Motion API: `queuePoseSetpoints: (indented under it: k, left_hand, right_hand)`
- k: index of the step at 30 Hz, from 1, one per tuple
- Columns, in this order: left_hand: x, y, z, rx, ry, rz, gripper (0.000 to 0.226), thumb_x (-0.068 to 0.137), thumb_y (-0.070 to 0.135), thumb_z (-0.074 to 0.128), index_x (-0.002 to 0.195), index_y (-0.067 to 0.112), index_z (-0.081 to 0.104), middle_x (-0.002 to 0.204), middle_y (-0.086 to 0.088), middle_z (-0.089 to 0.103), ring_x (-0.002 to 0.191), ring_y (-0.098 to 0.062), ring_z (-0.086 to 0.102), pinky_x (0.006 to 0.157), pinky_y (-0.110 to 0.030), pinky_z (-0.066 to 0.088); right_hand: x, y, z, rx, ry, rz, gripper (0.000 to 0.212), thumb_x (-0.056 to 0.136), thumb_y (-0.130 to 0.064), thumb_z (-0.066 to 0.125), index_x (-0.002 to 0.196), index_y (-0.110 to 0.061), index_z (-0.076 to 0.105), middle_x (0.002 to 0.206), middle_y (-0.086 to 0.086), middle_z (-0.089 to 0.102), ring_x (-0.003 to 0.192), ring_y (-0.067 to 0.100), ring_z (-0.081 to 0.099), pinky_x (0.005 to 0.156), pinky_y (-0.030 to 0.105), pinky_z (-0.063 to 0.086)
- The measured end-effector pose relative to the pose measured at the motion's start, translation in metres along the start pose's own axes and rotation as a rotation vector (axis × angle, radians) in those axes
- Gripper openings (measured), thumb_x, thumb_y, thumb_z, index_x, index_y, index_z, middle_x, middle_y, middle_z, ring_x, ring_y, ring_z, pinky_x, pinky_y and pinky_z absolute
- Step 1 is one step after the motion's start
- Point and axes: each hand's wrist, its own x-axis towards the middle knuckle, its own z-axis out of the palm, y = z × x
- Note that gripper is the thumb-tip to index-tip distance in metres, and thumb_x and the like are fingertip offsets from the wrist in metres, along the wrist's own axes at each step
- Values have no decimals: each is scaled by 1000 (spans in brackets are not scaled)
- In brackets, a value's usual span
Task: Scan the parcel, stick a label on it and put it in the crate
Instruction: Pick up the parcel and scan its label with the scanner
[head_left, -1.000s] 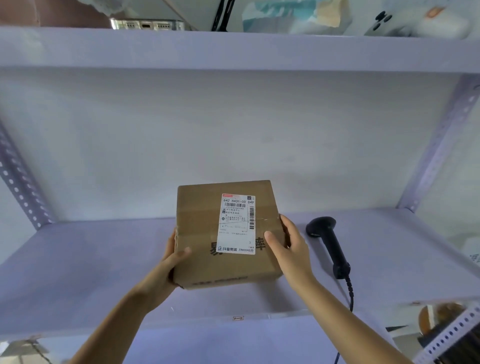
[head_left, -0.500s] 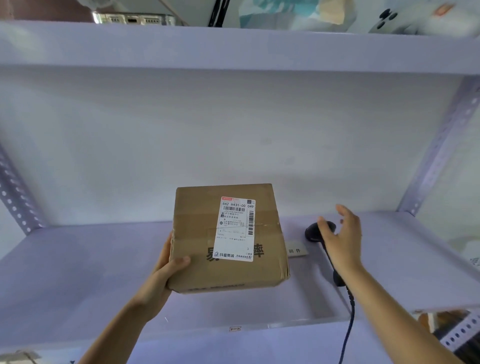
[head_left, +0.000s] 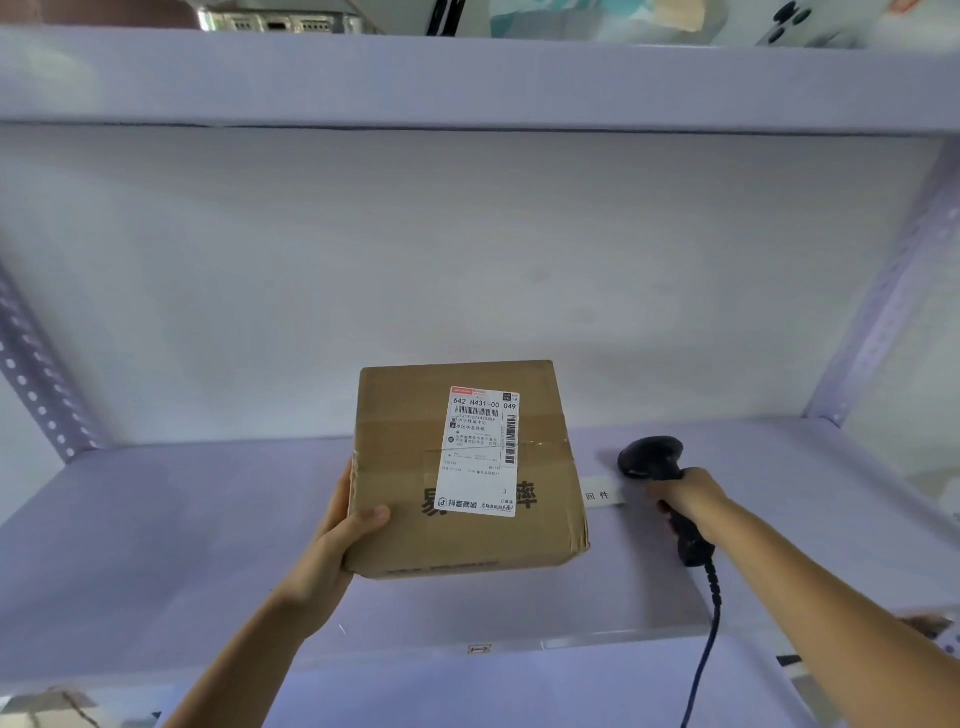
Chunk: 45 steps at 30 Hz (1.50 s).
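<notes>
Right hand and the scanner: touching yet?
Touching. The head view shows the right hand wrapped around the black scanner handle, beside the parcel.

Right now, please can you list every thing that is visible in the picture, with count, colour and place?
cardboard parcel: 1, brown, held over the middle of the lower shelf
shipping label: 1, white with barcodes, on the parcel's top face
barcode scanner: 1, black, on the lower shelf to the right of the parcel
scanner cable: 1, dark, hanging from the handle past the shelf edge
small paper slip: 1, white, on the shelf between parcel and scanner
lower shelf: 1, pale lilac
upper shelf: 1, pale lilac, carries blurred items
left hand: 1, grips the parcel's left edge
right hand: 1, closed round the scanner's handle
</notes>
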Motion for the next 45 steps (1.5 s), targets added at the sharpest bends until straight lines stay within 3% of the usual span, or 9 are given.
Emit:
queuePoseSetpoints:
  k: [6, 12, 15, 19, 25, 31, 33, 38, 45]
  left_hand:
    - [2, 2, 0, -12, -3, -4, 78, 69, 36, 65, 142, 38, 38, 137, 6, 57, 123, -19, 57, 85, -33, 54]
    - [1, 2, 0, -9, -10, -10, 77, 69, 36, 64, 142, 39, 38, 136, 7, 58, 123, -19, 57, 85, -34, 55]
    - [2, 2, -1, -6, -15, -12, 76, 71, 35, 63, 142, 40, 38, 137, 6, 57, 123, -21, 57, 89, -38, 53]
    - [2, 0, -2, 13, -16, -8, 73, 73, 33, 62, 142, 41, 37, 137, 5, 57, 123, -23, 56, 94, -47, 51]
    - [1, 0, -2, 34, 0, -25, 63, 81, 23, 54, 139, 41, 40, 134, 7, 59, 122, -22, 57, 97, -50, 50]
    - [1, 1, -2, 46, 10, -33, 62, 82, 24, 53, 139, 43, 39, 134, 7, 59, 122, -24, 56, 95, -64, 43]
    - [0, 1, -1, 42, 4, -31, 63, 81, 24, 54, 140, 43, 38, 134, 7, 59, 123, -24, 56, 95, -61, 46]
    - [0, 1, -2, 29, -12, -18, 78, 71, 36, 63, 143, 42, 35, 137, 8, 56, 123, -19, 57, 89, -38, 53]
    - [0, 1, -2, 26, -11, -11, 76, 75, 31, 62, 144, 44, 33, 138, 9, 55, 124, -19, 56, 91, -40, 53]
  right_hand:
    - [-45, -43, -38, 49, -120, -349, 3, 86, -5, 64, 89, -4, 63, 65, 10, 58, 43, 23, 48, 47, 29, 42]
    - [-117, -96, -68, -354, -228, -717, 13, 85, -16, 69, 90, -28, 68, 54, -3, 55, 46, 16, 50, 49, 26, 47]
    - [-137, -107, -61, -532, -254, -744, 19, 84, -20, 68, 79, -37, 61, 62, -2, 55, 48, 17, 48, 47, 30, 43]
    - [-144, -111, -50, -683, -254, -770, 20, 86, -17, 64, 81, -35, 59, 62, -8, 55, 37, 6, 42, 36, 15, 33]
    - [-138, -108, -42, -784, -212, -780, 21, 83, -19, 64, 76, -38, 57, 73, -6, 63, 59, 14, 53, 58, 27, 41]
    - [-135, -107, -41, -782, -196, -789, 24, 83, -19, 63, 69, -36, 53, 67, -6, 58, 59, 17, 50, 59, 29, 39]
    - [-135, -108, -41, -791, -190, -794, 22, 83, -19, 63, 69, -35, 53, 68, -4, 59, 59, 17, 50, 59, 30, 40]
    - [-137, -109, -39, -809, -190, -793, 20, 84, -19, 63, 71, -31, 54, 69, -2, 58, 59, 17, 48, 59, 29, 38]
    - [-136, -109, -38, -821, -190, -789, 16, 84, -19, 62, 73, -28, 56, 69, -1, 58, 58, 17, 47, 59, 30, 38]
